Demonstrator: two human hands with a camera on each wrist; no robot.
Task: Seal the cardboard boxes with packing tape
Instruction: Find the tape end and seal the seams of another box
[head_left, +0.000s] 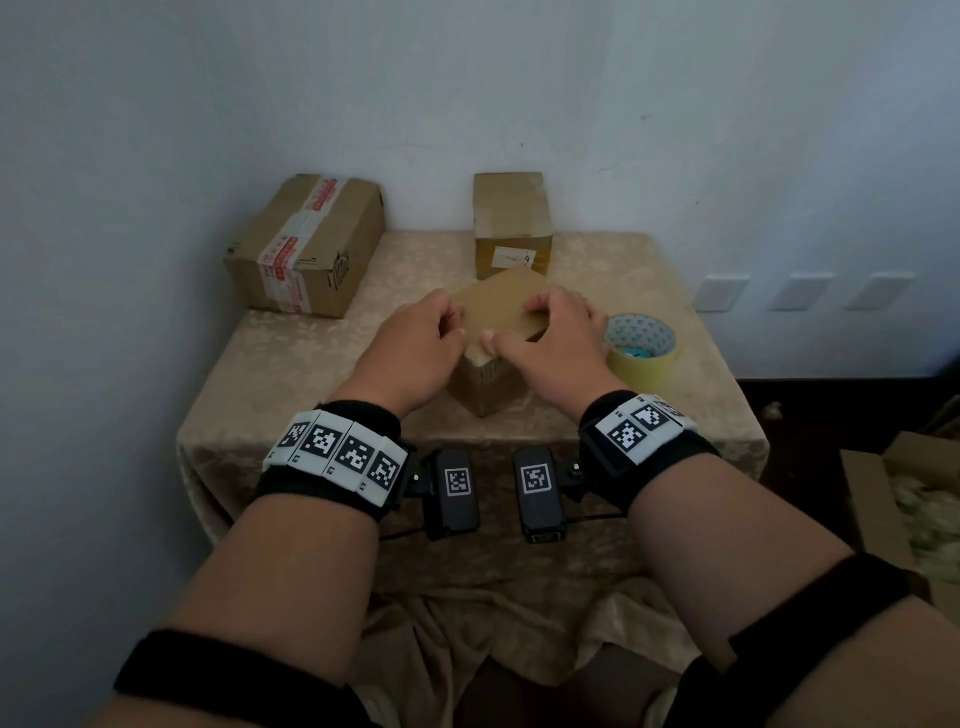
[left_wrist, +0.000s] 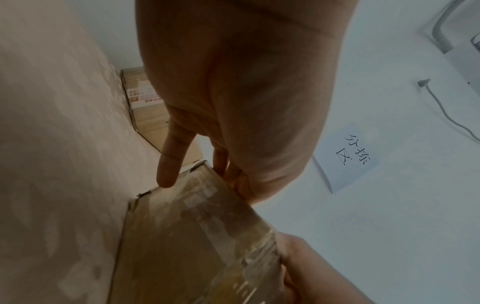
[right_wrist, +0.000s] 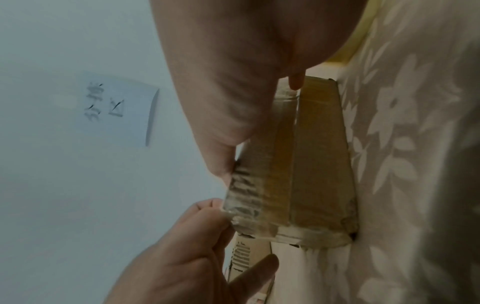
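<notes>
A small brown cardboard box (head_left: 497, 307), covered in clear tape, stands in the middle of the table. Both hands hold it at its top. My left hand (head_left: 418, 343) grips the left top edge with curled fingers; in the left wrist view this left hand (left_wrist: 241, 127) has its little finger stretched down the side of the box (left_wrist: 197, 246). My right hand (head_left: 553, 335) curls over the right top edge, thumb along the near edge. In the right wrist view the right hand (right_wrist: 233, 92) covers the box (right_wrist: 317, 164). A roll of yellowish packing tape (head_left: 641, 347) lies flat to the right.
A larger box (head_left: 306, 244) with red-and-white tape sits at the table's back left. An upright box (head_left: 511, 223) stands at the back centre, just behind the small one. A beige patterned cloth (head_left: 291, 374) covers the table. An open carton (head_left: 883, 499) is on the floor at right.
</notes>
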